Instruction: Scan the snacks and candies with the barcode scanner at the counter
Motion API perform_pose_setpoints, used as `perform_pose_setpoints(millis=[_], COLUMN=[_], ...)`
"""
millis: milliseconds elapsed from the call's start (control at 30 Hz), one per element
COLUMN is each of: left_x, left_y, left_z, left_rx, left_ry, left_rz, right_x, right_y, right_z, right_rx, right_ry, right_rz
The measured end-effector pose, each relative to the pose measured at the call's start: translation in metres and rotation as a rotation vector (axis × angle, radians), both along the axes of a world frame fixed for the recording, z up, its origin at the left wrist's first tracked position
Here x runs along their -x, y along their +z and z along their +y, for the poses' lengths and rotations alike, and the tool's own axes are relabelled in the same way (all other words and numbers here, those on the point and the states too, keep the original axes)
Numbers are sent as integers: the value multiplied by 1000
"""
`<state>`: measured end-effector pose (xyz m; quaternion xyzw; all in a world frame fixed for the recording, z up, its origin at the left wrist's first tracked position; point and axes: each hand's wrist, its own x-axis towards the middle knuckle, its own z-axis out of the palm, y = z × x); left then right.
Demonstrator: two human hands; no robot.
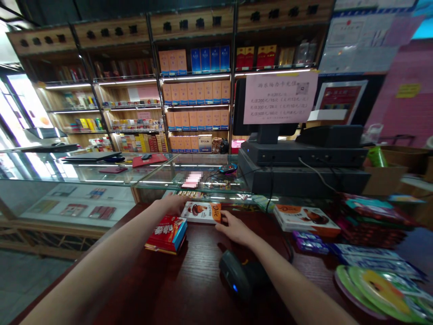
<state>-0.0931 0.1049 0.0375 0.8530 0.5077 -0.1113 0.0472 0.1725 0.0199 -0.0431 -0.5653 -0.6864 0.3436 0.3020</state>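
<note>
A white and orange box (pixel 202 212) with a brown picture lies on the dark wooden counter (pixel 199 271). My left hand (pixel 173 206) is at its left end, its fingertips partly hidden. At the right end, the fingers of my right hand (pixel 233 228) close on the box's edge. Red snack packs (pixel 168 234) are stacked beneath my left wrist. A black scanner (pixel 235 273) with a blue light lies beside my right forearm.
On the right are more white and orange boxes (pixel 304 219), purple packs (pixel 309 242), a pile of red packages (pixel 372 221) and green round packages (pixel 379 289). Behind stand a glass case (pixel 149 180) and a monitor with a pink sign (pixel 279 99).
</note>
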Motion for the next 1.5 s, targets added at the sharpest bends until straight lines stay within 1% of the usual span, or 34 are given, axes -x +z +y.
perform_pose_setpoints(millis=[133,300,433,567,667,800,933,1033,1133,1267,1367,1500], left_x=[-3,-16,-37,-66,-91,-125,-157,-177,-196,-221,-241,-265], left_y=[10,25,35,36,32,23,13,4,-6,-15,-18,-22], left_z=[-3,-19,-31,-40,-47,-59,-69,-71,-68,-68,-74,-84], left_rx=[-10,-117,-204,-265,-315,-364,-371,-357,-332,-309,-314,-312], left_ry=[1,-40,-93,-153,-209,-310,-387,-426,-467,-511,-564,-665], left_rz=[40,40,27,-6,-33,-77,-114,-157,-234,-289,-316,-314], right_x=[-6,-14,-28,-48,-66,-91,-118,-137,-155,-178,-195,-210], right_y=[4,15,22,22,22,23,18,13,11,12,12,11], right_z=[-7,-21,-35,-48,-57,-67,-71,-72,-73,-74,-74,-75], right_rx=[24,36,16,-71,-105,-163,-242,-291,-311,-322,-313,-297], right_ry=[4,-32,-53,-91,-146,-222,-329,-410,-472,-557,-588,-626], right_rz=[45,27,-6,-19,-23,-13,-15,-30,-85,-239,-357,-377])
